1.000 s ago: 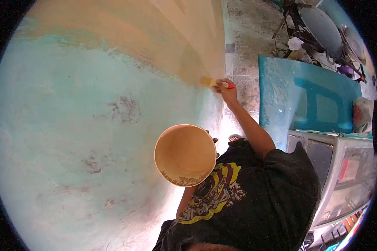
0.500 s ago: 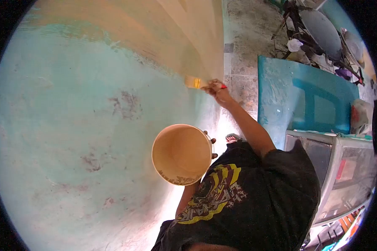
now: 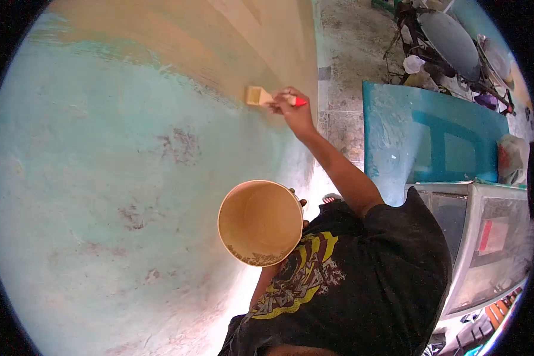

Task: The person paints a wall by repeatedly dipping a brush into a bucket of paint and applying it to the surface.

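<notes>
My right hand (image 3: 291, 107) is closed around the handle of a flat paintbrush (image 3: 258, 96) with a red handle tip. Its bristles are at the wall, by the edge where tan paint (image 3: 219, 44) meets the light green surface (image 3: 101, 130). Below, a round cream paint bucket (image 3: 261, 207) is tilted so its inside faces me, with dark specks low on its wall. My left hand (image 3: 303, 203) grips the bucket from its far right side; only some fingertips show past the rim, and the rest is hidden behind it.
The wall (image 3: 71, 196) fills the left side, with several worn patches. To the right are a blue-green table (image 3: 391, 136), a glass-fronted cabinet (image 3: 486, 249) and a plastic bag (image 3: 512, 157). A large wok (image 3: 450, 44) stands at the upper right above the tiled floor (image 3: 353, 65).
My right hand has moved the paintbrush up and left along the wall, and the brush's red tip now shows more. The bucket has shifted slightly right and down.
</notes>
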